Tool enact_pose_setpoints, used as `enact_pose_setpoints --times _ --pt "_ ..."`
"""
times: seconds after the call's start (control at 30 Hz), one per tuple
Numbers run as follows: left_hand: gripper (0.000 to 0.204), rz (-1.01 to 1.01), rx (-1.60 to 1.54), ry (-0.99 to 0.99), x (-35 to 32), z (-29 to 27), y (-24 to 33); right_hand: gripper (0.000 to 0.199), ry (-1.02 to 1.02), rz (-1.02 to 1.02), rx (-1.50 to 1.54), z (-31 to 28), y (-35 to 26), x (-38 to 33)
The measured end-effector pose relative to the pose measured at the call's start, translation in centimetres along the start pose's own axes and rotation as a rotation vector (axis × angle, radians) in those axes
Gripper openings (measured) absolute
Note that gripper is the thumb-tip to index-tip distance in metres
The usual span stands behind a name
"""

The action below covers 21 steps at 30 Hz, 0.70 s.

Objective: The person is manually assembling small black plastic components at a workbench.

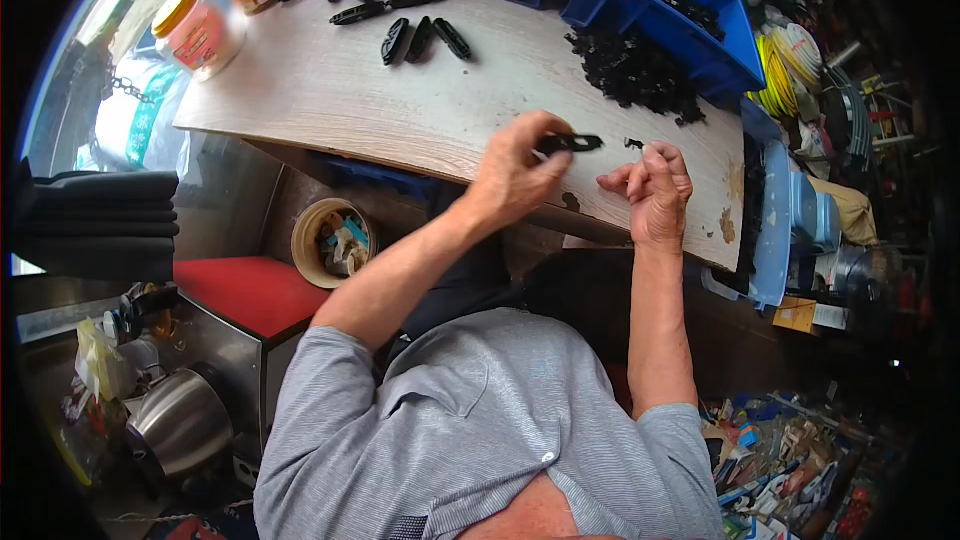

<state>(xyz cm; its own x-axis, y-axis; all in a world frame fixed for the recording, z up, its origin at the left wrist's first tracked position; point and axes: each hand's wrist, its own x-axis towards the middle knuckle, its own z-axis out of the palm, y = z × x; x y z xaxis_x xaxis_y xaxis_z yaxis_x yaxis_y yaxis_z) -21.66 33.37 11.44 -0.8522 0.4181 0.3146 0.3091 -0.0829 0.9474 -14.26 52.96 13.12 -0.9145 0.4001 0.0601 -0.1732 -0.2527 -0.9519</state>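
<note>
Over the front edge of the whitish table [330, 80], my left hand [515, 172] grips a long black plastic part [582, 143] with an opening in it, its end sticking out to the right. A short gap away, my right hand [655, 192] pinches a tiny dark piece [633, 144] between thumb and finger. Its exact kind is too small to tell. Farther back lie several black oblong parts [420, 40], much like the one in my left hand. A heap of small black pieces [640, 70] covers the table's far right.
Blue bins [690, 10] line the back, one with black pieces inside. Jars [195, 32] stand at the far left. Below the table's front edge is a round waste bucket [305, 250], beside a red-topped cabinet [250, 295]. A light blue plastic container [775, 230] borders the right side.
</note>
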Motion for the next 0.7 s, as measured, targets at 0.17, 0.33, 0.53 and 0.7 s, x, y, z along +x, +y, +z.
enact_pose_setpoints --times 0.17,0.33,0.53,0.7 --pt "0.024 -0.231 -0.258 -0.082 0.2 3.8 1.6 0.011 -0.002 0.022 0.089 -0.9 0.0 -0.1" --pt "0.025 -0.199 -0.226 -0.105 0.8 4.7 0.9 0.015 0.031 0.061 0.172 -1.3 0.6 -0.2" --pt "0.027 -0.202 -0.265 -0.131 1.0 4.4 0.9 0.016 -0.012 0.095 0.132 -0.9 -0.2 -0.2" --pt "0.027 -0.338 -0.421 -0.137 1.1 4.1 1.1 0.017 0.018 0.084 0.108 -0.4 0.1 -0.1"
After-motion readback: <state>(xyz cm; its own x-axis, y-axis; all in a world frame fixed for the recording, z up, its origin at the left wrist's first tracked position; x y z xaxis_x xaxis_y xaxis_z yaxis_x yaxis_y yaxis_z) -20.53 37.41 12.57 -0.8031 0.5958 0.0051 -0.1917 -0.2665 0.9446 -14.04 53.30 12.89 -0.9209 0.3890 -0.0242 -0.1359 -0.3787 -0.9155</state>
